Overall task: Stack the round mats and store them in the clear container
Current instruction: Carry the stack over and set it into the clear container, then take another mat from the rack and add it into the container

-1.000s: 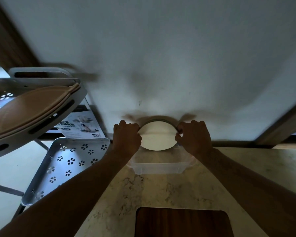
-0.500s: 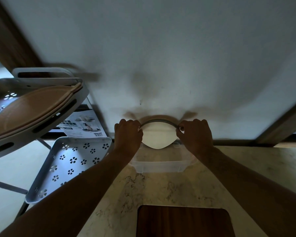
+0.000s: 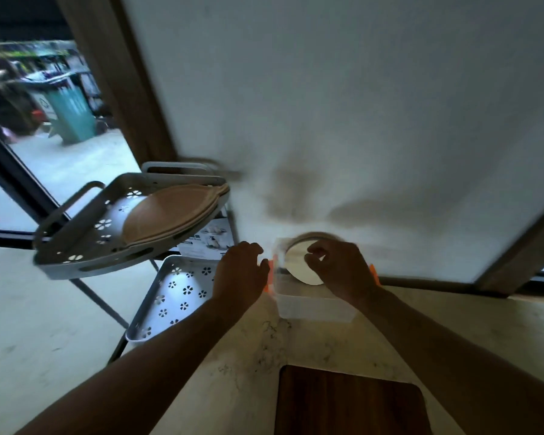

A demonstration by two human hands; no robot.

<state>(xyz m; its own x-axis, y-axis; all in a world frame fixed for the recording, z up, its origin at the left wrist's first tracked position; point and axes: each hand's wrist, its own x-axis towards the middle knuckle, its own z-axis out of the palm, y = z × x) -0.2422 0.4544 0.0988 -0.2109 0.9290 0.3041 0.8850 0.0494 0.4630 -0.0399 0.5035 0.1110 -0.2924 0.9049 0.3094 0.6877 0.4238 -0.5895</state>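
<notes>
A dark wooden board (image 3: 347, 403) lies at the counter's (image 3: 468, 328) near edge. Toward the far edge, against the wall, stands the clear container (image 3: 314, 306). The right hand (image 3: 339, 271) pinches the stack of round mats (image 3: 299, 262), held on edge and partly inside. The left hand (image 3: 241, 274), loosely curled and empty, hovers beside the container's left wall. Best steady that wall, then tip the mats flat, keeping them aligned.

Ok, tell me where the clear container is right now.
In the head view the container sits on the marble counter against the wall, just right of centre, between the left hand and right hand, beyond the wooden board.
</notes>
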